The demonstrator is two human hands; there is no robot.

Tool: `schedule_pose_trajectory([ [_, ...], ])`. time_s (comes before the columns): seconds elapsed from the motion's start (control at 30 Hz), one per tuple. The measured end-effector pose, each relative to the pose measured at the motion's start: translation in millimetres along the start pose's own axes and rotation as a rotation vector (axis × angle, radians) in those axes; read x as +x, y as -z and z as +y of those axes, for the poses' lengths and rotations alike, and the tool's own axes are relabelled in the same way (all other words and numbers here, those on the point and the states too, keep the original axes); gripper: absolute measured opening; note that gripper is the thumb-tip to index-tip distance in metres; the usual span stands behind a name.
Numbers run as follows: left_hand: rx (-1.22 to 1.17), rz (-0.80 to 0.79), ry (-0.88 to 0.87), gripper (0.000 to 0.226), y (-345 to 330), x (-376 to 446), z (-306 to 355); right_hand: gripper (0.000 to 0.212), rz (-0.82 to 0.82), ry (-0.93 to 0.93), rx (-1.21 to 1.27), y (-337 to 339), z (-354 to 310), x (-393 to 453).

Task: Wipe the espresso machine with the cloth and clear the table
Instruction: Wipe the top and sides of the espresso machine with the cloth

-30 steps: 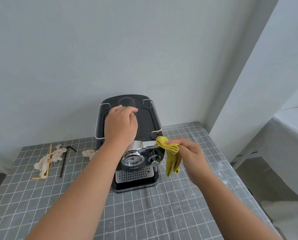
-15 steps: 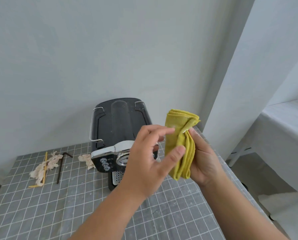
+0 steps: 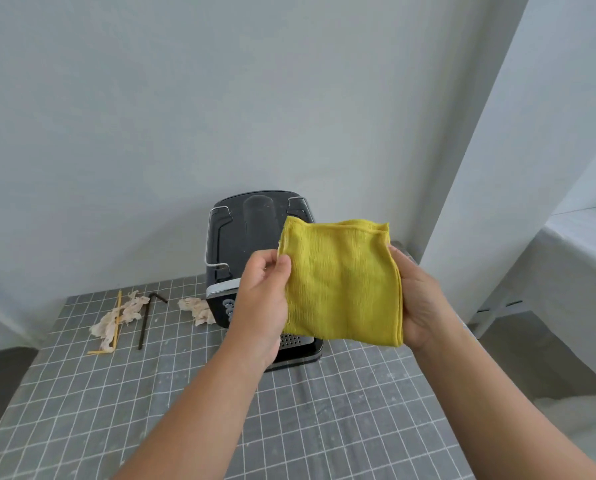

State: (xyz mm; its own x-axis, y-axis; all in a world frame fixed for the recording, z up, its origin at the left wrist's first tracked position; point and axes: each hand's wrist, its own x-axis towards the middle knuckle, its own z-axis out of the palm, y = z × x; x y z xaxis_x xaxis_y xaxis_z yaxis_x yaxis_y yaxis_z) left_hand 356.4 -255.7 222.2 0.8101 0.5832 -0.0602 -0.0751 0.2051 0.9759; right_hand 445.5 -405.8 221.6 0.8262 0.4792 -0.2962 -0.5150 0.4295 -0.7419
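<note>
Cloth [image 3: 341,282]: unfolded since half a second ago from a bunched fold into a flat yellow square, held up in front of the espresso machine [image 3: 241,244] on the counter [image 3: 324,410]. Left hand [image 3: 262,299]: left edge pinched between thumb and curled fingers. Right hand [image 3: 421,303]: right edge gripped.

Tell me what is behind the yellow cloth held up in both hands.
Behind the yellow cloth, held by the left hand and right hand, stands the black espresso machine. Its top, left side and drip tray corner show; most of its front is covered.
</note>
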Motion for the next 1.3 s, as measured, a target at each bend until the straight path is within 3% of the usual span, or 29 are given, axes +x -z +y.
schedule_pose_trajectory([
  [0.07,-0.017,0.015,0.026,0.014,4.3,3.0,1.0,0.053,-0.046,-0.098,-0.004,1.8,2.2,0.7],
  [0.13,0.009,0.035,0.021,0.013,9.7,6.3,3.5,0.056,-0.163,-0.128,-0.062,-0.5,12.0,-2.6],
  [0.2,0.069,0.056,-0.023,0.013,17.5,12.0,7.5,0.048,-0.2,-0.074,-0.142,-0.9,18.6,-0.2],
  [0.27,0.169,0.072,-0.109,0.012,27.0,19.4,12.4,0.065,-0.123,0.036,-0.182,-4.9,17.9,5.0],
  [0.43,0.408,0.129,-0.322,0.007,45.2,34.4,19.0,0.034,-0.222,0.159,-0.426,-33.1,9.5,12.5],
  [0.53,0.39,0.159,-0.389,0.009,55.9,39.1,24.3,0.061,-0.216,0.187,-0.813,-43.2,12.6,16.1],
  [0.63,0.394,0.101,-0.421,0.011,66.9,40.4,33.5,0.047,-0.096,0.398,-1.278,-51.2,14.5,15.6],
  [0.7,0.391,0.024,-0.423,0.018,74.2,38.3,38.5,0.024,-0.094,0.489,-1.295,-52.7,12.9,15.6],
  [0.87,0.573,-0.115,-0.424,0.044,88.7,29.1,41.4,0.017,-0.162,0.423,-1.029,-39.9,2.3,30.4],
  [1.03,0.896,-0.024,-0.541,0.011,86.2,29.4,42.4,0.013,-0.323,0.265,-0.782,-35.1,-7.5,39.9],
  [1.13,0.985,-0.007,-0.478,0.013,86.5,39.4,34.6,0.02,-0.284,0.184,-0.601,-37.1,-1.3,48.6],
  [1.2,1.063,0.06,-0.405,0.019,82.8,49.0,26.4,0.018,-0.156,0.25,-0.782,-40.3,4.3,58.0],
  [1.3,1.233,0.188,-0.363,0.023,73.5,63.2,16.8,0.023,0.075,0.519,-1.352,-44.2,10.7,70.7],
])
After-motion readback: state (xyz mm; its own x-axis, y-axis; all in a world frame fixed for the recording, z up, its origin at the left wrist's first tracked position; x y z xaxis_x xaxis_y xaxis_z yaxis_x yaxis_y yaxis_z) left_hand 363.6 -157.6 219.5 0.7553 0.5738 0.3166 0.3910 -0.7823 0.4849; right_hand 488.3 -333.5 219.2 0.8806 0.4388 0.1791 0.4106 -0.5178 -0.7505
